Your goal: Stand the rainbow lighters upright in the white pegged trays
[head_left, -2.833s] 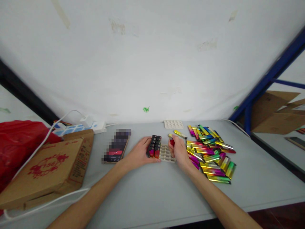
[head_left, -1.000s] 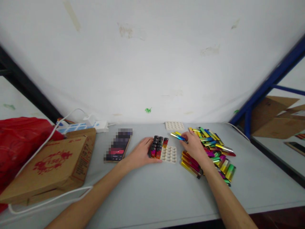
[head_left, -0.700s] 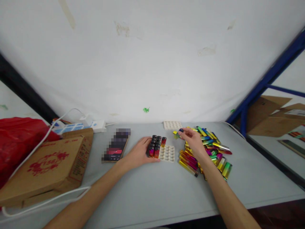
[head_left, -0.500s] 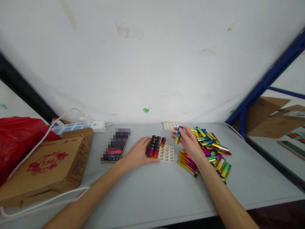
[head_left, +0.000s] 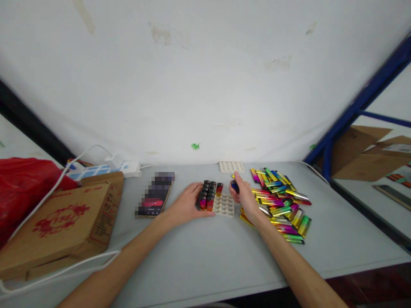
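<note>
A cream holed tray [head_left: 225, 206] lies on the grey table [head_left: 205, 256]. Several dark lighters [head_left: 207, 197] stand upright in its left columns, and one red lighter [head_left: 219, 188] stands in the following column at the back. My left hand [head_left: 186, 205] rests against the tray's left side, fingers curled round the standing lighters. My right hand [head_left: 244, 196] hovers just right of the tray, closed on a blue-topped lighter [head_left: 234, 185] held upright. A heap of shiny multicoloured lighters [head_left: 280, 203] lies to the right of that hand.
A second holed tray [head_left: 231, 166] lies by the wall. A phone [head_left: 156, 199] sits left of my left hand. Further left are a cardboard box [head_left: 61, 224], a white cable [head_left: 64, 269], a power strip [head_left: 102, 170] and a red bag [head_left: 22, 184]. A blue frame post [head_left: 349, 117] rises at right.
My right hand picked a lighter from the heap, turned it upright and brought it left to the tray's right edge. One red lighter was added earlier. My left hand stayed put.
</note>
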Demonstrator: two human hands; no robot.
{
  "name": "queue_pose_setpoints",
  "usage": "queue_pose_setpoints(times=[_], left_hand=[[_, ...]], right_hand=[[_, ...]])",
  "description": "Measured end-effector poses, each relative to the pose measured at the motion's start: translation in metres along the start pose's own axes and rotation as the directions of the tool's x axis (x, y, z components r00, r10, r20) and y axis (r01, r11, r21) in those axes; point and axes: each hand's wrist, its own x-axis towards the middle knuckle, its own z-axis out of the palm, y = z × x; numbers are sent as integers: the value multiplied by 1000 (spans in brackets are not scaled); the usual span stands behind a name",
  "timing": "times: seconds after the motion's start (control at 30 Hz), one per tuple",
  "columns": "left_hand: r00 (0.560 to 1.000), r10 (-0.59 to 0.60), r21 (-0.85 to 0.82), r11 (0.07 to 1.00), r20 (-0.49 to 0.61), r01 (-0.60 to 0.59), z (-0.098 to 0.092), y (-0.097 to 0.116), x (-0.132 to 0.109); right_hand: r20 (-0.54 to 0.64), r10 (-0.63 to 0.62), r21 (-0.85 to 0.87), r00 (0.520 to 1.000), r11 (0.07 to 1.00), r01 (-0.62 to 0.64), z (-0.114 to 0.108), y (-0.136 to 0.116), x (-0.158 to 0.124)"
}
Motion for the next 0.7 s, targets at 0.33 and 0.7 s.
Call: queue_pose_setpoints(times=[0.33,0.7], left_hand=[[1000,7,0,1000,3,-7,-1,3,0],[1000,0,-20,1000,0,0,0,-1,-1]], right_hand=[[-85,73,-85,994,993,-81,13,12,0],[-56,60,-50,997,997,-63,11,6,0]])
